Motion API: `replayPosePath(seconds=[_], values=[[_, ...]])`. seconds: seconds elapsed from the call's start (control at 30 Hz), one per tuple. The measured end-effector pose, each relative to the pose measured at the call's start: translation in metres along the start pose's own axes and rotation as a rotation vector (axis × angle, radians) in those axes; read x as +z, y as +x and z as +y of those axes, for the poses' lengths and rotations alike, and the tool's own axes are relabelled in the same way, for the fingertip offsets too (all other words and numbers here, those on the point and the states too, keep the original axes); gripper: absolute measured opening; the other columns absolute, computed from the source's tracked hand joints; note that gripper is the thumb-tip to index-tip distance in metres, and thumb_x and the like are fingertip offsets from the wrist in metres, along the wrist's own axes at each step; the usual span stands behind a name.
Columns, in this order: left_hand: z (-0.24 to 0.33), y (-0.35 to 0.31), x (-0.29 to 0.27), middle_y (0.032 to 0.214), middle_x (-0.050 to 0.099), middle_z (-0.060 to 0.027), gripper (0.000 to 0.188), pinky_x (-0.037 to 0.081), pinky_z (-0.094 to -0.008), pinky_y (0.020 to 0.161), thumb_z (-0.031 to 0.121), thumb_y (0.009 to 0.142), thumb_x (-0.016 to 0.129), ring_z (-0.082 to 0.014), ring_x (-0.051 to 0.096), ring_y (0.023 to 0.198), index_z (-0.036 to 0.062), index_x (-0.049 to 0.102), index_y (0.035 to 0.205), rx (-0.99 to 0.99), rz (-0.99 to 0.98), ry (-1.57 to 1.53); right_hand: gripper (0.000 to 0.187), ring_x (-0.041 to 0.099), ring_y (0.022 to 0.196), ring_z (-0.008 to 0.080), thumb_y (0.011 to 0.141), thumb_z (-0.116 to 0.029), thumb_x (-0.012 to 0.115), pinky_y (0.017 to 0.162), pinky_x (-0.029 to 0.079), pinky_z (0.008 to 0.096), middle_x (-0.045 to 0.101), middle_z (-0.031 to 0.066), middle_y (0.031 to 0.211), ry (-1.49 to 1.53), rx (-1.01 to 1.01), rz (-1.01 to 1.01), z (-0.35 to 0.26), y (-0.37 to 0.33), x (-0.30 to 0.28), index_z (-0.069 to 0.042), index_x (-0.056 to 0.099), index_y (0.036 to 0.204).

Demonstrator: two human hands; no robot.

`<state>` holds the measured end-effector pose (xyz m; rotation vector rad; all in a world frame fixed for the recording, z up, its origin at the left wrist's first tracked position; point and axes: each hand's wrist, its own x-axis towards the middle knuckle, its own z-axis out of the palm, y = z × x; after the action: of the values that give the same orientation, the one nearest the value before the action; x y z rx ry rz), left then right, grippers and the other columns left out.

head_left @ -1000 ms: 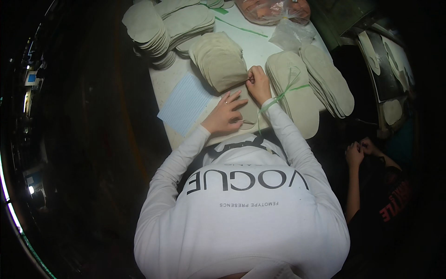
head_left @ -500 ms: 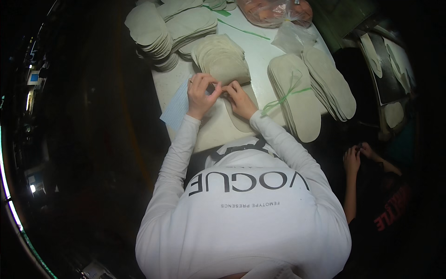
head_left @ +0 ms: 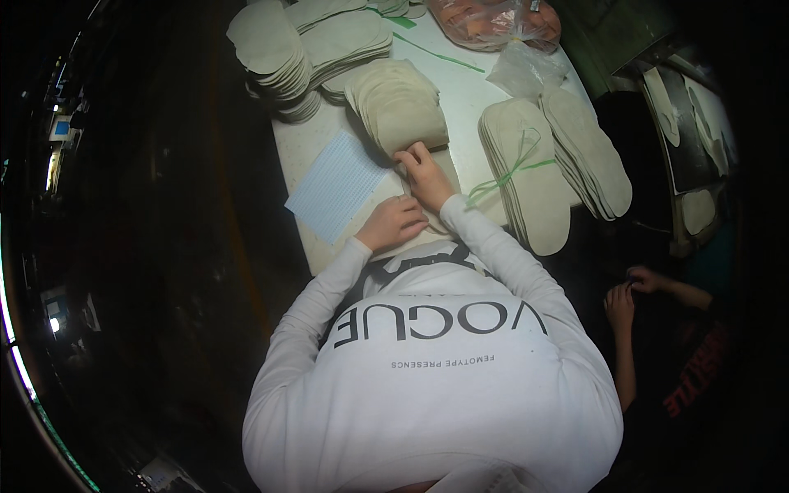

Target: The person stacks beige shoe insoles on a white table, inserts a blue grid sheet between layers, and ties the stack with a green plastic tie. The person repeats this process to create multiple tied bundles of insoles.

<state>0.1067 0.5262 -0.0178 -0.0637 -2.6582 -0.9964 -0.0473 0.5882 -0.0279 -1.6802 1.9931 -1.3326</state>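
My left hand (head_left: 396,223) lies across the near end of a pale grey-beige insole (head_left: 442,223), its fingers resting on it and pointing right. Just above, my right hand (head_left: 427,177) is closed in a pinch at the near edge of a fanned stack of similar insoles (head_left: 399,103). Whatever its fingertips hold is too small to make out. Left of the hands, a light blue sheet with fine rows (head_left: 335,189) lies flat, partly hanging past the table's left edge.
More insole stacks (head_left: 271,45) stand at the far left of the white table (head_left: 464,115). To the right, a bundle (head_left: 530,205) tied with green ribbon lies beside another stack (head_left: 588,148). A clear bag of orange-brown pieces (head_left: 493,20) sits at the back. Another person's hands (head_left: 620,304) show at right.
My left hand has come away from my right hand and down toward me, onto the insole's near end. More of the blue sheet is uncovered. My right hand has hardly moved.
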Motion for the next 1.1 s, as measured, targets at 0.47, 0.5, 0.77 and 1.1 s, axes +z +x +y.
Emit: replayPosePath(seconds=[0.47, 0.5, 0.77, 1.1], values=[[0.011, 0.006, 0.002, 0.077, 0.058, -0.0061, 0.012, 0.047, -0.0357, 0.067, 0.010, 0.072, 0.071, -0.0251, 0.058, 0.070, 0.0060, 0.060, 0.077, -0.036, -0.041, -0.070, 0.010, 0.052, 0.096, 0.0255, 0.079, -0.014, 0.063, 0.078, 0.040, 0.0377, 0.053, 0.0094, 0.098, -0.436, -0.166, 0.044, 0.002, -0.008, -0.007, -0.005, 0.064, 0.082], [0.011, 0.005, 0.003, 0.077, 0.058, -0.0062, 0.012, 0.047, -0.0356, 0.067, 0.009, 0.072, 0.071, -0.0253, 0.058, 0.070, 0.0057, 0.060, 0.076, -0.053, -0.047, -0.063, 0.010, 0.052, 0.096, 0.0245, 0.079, -0.015, 0.062, 0.078, 0.039, 0.0372, 0.053, 0.0089, 0.098, -0.451, -0.170, 0.050, 0.004, -0.008, -0.006, -0.005, 0.064, 0.081], [0.008, 0.000, 0.011, 0.077, 0.060, -0.0065, 0.012, 0.048, -0.0341, 0.064, 0.006, 0.070, 0.071, -0.0244, 0.059, 0.071, 0.0053, 0.060, 0.075, -0.061, 0.028, -0.099, 0.008, 0.052, 0.094, 0.0252, 0.078, -0.012, 0.064, 0.077, 0.041, 0.0374, 0.053, 0.0085, 0.096, -0.470, -0.211, 0.105, 0.011, -0.005, 0.002, -0.005, 0.061, 0.080], [0.011, 0.026, -0.008, 0.100, 0.063, -0.0089, 0.030, 0.050, -0.0337, 0.082, 0.007, 0.075, 0.071, -0.0282, 0.062, 0.091, 0.0039, 0.060, 0.103, -0.116, 0.101, -0.163, 0.013, 0.055, 0.094, 0.0241, 0.074, -0.010, 0.073, 0.074, 0.044, 0.0373, 0.056, 0.0050, 0.095, -0.578, -0.066, 0.324, 0.029, -0.021, -0.053, -0.008, 0.063, 0.082]])
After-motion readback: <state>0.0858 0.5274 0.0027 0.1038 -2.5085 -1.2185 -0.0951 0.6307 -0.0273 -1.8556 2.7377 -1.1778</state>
